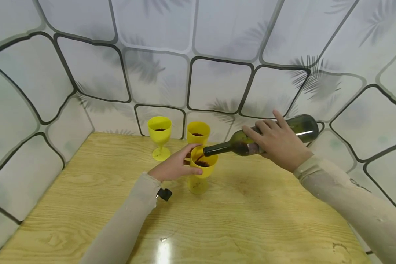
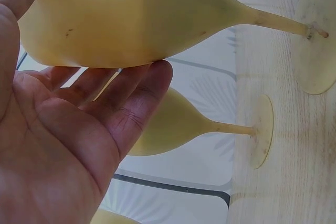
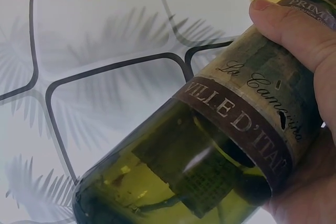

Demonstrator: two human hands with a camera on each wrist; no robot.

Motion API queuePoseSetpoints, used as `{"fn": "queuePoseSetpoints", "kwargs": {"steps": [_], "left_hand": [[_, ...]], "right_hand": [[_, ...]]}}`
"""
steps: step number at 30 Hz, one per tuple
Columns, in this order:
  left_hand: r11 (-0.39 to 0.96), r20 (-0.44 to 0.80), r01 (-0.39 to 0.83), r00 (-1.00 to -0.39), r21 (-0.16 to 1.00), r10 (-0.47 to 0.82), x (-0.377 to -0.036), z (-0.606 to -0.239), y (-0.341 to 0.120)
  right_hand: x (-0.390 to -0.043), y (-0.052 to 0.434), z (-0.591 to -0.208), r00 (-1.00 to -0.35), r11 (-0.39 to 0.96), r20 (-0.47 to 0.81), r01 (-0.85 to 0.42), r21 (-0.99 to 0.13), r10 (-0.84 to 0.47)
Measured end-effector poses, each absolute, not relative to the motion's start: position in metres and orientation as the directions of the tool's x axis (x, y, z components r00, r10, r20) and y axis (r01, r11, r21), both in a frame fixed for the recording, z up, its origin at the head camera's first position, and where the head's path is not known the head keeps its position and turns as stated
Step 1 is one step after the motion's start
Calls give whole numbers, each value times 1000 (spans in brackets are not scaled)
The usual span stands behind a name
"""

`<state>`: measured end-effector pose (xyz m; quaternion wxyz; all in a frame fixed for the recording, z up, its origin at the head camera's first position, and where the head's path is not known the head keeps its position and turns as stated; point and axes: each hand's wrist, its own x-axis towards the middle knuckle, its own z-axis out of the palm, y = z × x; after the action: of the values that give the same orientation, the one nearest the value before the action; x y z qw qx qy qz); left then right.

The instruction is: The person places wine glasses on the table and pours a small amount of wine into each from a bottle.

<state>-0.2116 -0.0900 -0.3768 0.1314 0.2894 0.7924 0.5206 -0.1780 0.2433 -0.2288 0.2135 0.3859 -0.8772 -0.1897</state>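
My left hand (image 1: 175,163) grips the bowl of the nearest yellow goblet (image 1: 204,169), thumb on the near side and fingers behind it. Dark red liquid lies in that goblet's bowl. Its foot stands on the wooden table. In my right hand (image 1: 277,141) is a green wine bottle (image 1: 303,126), tipped so its neck points left and slightly down over the goblet's rim. A thin dark stream runs from the mouth into the bowl. The right wrist view shows the thumb across the bottle's paper label (image 3: 257,82). The left wrist view shows fingers against the goblet's bowl (image 2: 121,19).
Behind the held goblet stands a second yellow goblet (image 1: 198,131), and to the left a third one (image 1: 160,134); both contain dark liquid. The wooden table (image 1: 237,220) ends at a patterned wall (image 1: 158,80) at the back. A black wrist device (image 1: 165,194) sits at my left sleeve.
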Motion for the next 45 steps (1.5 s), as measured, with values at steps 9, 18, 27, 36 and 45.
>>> {"fn": "queuePoseSetpoints", "kwargs": {"steps": [9,18,27,36,45], "left_hand": [[296,89,321,-799,900,594,-212,-377,-90],[286,86,313,-797,906,597,-211,-376,-90],[285,82,308,-797,908,598,-211,-376,-90],[280,81,304,-796,910,600,-210,-376,-90],[281,84,308,-795,909,601,-211,-377,-90]], "right_hand": [[-178,243,-228,-611,619,221,-578,532,-760],[-178,243,-227,-587,601,229,-579,551,-776],[-177,242,-225,-567,591,241,-583,558,-788],[-176,241,-222,-563,589,244,-583,560,-790],[-176,238,-219,-554,580,242,-587,565,-797]]}}
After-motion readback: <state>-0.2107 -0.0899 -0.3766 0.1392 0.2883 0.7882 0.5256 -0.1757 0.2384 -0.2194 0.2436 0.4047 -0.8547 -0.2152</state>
